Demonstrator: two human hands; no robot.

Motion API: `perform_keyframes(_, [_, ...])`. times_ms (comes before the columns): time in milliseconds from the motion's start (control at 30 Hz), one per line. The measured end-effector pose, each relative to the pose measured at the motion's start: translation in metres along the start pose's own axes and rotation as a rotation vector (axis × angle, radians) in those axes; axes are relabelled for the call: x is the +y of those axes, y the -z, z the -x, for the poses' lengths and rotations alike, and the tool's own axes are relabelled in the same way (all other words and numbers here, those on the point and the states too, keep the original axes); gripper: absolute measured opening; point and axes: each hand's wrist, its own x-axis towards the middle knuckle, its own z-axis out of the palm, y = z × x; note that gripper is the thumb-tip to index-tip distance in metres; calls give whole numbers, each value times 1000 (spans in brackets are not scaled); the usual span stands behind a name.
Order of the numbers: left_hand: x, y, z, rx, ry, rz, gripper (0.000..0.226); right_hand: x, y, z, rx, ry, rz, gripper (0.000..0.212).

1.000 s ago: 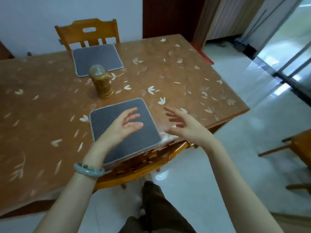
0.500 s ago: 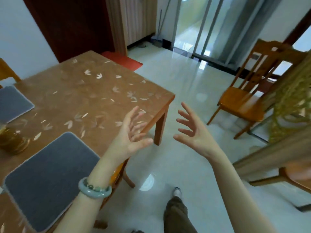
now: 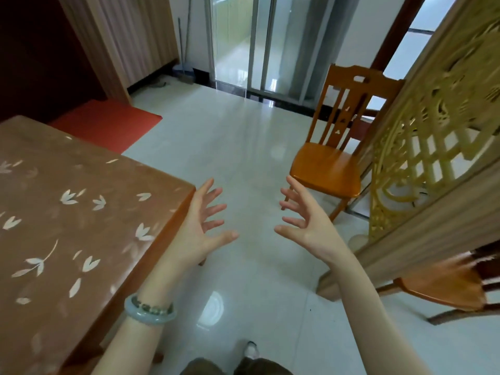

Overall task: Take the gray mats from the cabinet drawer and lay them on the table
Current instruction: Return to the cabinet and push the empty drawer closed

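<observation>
Both the left hand [image 3: 200,236] and right hand [image 3: 308,228] hung just past the desk [image 3: 81,217] corner, fingers [image 3: 215,208] splayed, holding nothing, likely ready for fetching; no gray mats showed on the desk.

Glossy white floor tiles [image 3: 238,163] with pale reflections. Orange wooden chair [image 3: 328,169] upright, just beside a carved gold lattice screen [image 3: 433,136] on the right. Second wooden chair [image 3: 446,288], blurred, at the right edge. Red rug [image 3: 108,125] far left. Broom [image 3: 184,71] leaning near sliding glass doors [image 3: 259,44].
</observation>
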Motion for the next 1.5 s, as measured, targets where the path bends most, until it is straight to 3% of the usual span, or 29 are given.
perform_keyframes(367, [-36,-8,-151,70,74,-44,96,43,49,-154,-36,-44,-35,88])
perform_keyframes(967, [-55,71,-461,183,98,-50,99,35,84,-500,-181,-22,-46,84])
perform_keyframes(1500, [-77,156,-678,615,165,-52,95,20,58,-834,-598,92,-107,86])
